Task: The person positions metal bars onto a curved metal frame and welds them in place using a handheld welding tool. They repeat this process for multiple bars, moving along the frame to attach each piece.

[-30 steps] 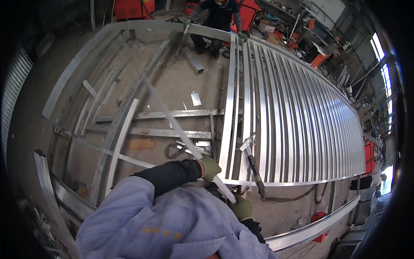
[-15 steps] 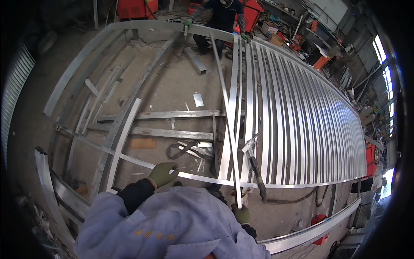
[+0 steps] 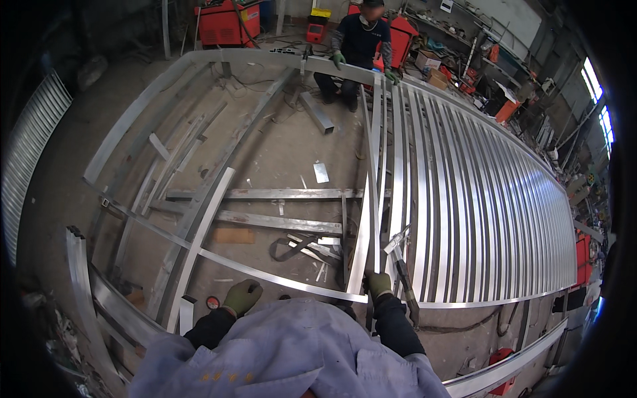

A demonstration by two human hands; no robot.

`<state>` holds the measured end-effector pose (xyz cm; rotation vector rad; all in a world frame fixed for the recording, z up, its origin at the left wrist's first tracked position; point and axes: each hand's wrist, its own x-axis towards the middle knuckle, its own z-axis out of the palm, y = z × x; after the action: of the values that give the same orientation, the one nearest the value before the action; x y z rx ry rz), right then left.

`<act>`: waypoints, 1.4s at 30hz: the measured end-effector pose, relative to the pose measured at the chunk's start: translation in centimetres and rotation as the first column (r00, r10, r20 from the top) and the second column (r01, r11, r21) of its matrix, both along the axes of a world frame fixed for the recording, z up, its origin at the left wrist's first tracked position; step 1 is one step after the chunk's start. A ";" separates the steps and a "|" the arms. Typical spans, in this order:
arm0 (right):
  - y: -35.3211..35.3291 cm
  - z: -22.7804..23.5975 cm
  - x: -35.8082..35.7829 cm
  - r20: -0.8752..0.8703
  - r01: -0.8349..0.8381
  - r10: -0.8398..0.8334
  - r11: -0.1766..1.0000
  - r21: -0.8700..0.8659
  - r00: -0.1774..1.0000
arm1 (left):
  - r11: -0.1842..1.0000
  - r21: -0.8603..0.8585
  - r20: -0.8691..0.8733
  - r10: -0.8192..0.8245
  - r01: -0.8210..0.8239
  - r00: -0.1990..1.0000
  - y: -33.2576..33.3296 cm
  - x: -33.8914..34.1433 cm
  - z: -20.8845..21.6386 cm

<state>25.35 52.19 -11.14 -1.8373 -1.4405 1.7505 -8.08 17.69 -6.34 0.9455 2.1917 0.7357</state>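
My right hand (image 3: 379, 284), in a green glove, is closed around the near end of a long, thin metal bar (image 3: 372, 179). The bar lies lengthwise over the slatted metal frame (image 3: 431, 306), along its leftmost slats. My left hand (image 3: 243, 296), gloved alike, hovers on the near side of the front rail (image 3: 265, 277). Its fingers are loosely bent and nothing shows in them. Just right of my right hand, a tool with a silver head and dark handle (image 3: 405, 282) leans on the slats.
Across the frame a co-worker (image 3: 361, 40) crouches, gloved hands at the far rail (image 3: 252, 58). Metal beams (image 3: 285, 194) cross the left bay above a floor with offcuts and a strap (image 3: 282, 247). Red machines (image 3: 229, 25) stand behind; more profiles (image 3: 78, 265) lie at left.
My right hand has moved forward and the bar has swung nearly parallel to the slats. My left hand has come back from the front rail. The co-worker sits more upright; the view has shifted.
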 end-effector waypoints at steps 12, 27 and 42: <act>6.6 -3.9 -5.2 -0.067 -0.080 0.081 0.997 0.021 0.994 | 0.943 -0.147 0.236 0.327 -0.299 0.915 -3.6 1.2 -2.6; 6.6 -8.8 -8.8 0.088 -0.129 0.115 0.975 0.180 0.990 | 0.997 -0.065 0.165 0.058 -0.048 0.985 5.1 0.4 2.6; 9.0 1.1 -16.7 0.172 -0.620 0.609 0.677 0.395 0.774 | 0.733 0.070 -0.264 -0.640 0.676 0.722 27.1 6.7 -1.7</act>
<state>8.70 61.20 -9.99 -1.2035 -2.4366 1.4367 -1.35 44.79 -8.07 1.8461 1.7630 0.4664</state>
